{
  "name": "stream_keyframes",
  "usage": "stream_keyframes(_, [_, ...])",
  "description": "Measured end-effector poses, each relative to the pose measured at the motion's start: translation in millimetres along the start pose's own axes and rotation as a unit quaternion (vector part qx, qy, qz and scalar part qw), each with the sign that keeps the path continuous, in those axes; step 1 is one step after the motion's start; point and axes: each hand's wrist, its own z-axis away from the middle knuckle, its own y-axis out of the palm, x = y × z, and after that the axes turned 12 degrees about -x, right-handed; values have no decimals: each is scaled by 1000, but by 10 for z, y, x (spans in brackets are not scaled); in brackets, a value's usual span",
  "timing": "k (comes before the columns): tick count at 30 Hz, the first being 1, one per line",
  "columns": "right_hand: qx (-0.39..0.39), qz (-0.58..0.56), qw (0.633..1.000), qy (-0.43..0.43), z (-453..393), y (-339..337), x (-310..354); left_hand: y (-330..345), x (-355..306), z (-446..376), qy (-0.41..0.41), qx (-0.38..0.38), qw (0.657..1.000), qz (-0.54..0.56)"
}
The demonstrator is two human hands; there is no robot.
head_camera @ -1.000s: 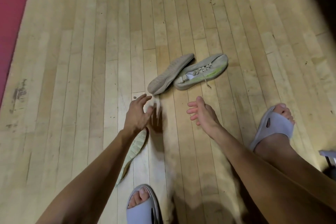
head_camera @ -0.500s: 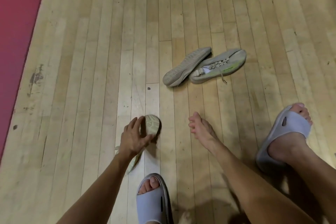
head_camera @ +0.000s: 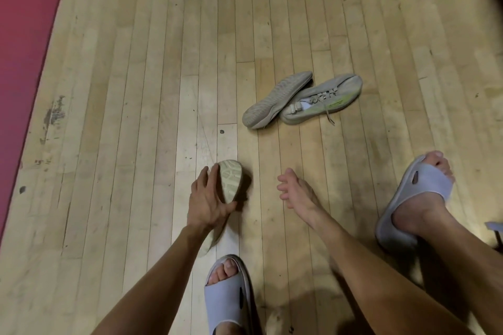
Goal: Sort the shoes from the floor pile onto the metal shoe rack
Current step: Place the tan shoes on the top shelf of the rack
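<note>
Low in the frame, just left of centre: a pale beige shoe with a cracked, greenish-cream patterned sole [head_camera: 228,185], tipped on its side, sole facing right and upward, heel end trailing down under the wrist. Gripped by the left hand [head_camera: 208,202], fingers curled over the sole's upper left edge, thumb hooked under its lower edge. Left forearm running up from the bottom left, wrist bent slightly right.

To the right, well apart from that shoe: the right hand [head_camera: 295,194], holding nothing, fingers loosely spread and pointing left, hovering over the worn light wooden plank floor [head_camera: 136,90]. Right forearm entering from the lower right corner.

Further up, right of centre: two more shoes touching each other. A grey-beige sneaker turned sole-up [head_camera: 277,99], lying diagonally, leaning against an upright beige laced sneaker with a lime-green side stripe [head_camera: 324,99], one lace trailing onto the floor.

At the bottom centre, a foot in a light grey rubber slide sandal [head_camera: 228,296]; at the right edge, a second matching grey slide sandal [head_camera: 419,198] on the other foot. Along the left edge, a red strip of flooring [head_camera: 24,22].
</note>
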Motion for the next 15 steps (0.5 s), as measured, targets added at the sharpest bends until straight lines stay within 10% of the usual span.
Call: stream_keyframes(15, [-108,-196,959,-174,1768,-1440,1159,-1991,-2181,487,116,15,901,418])
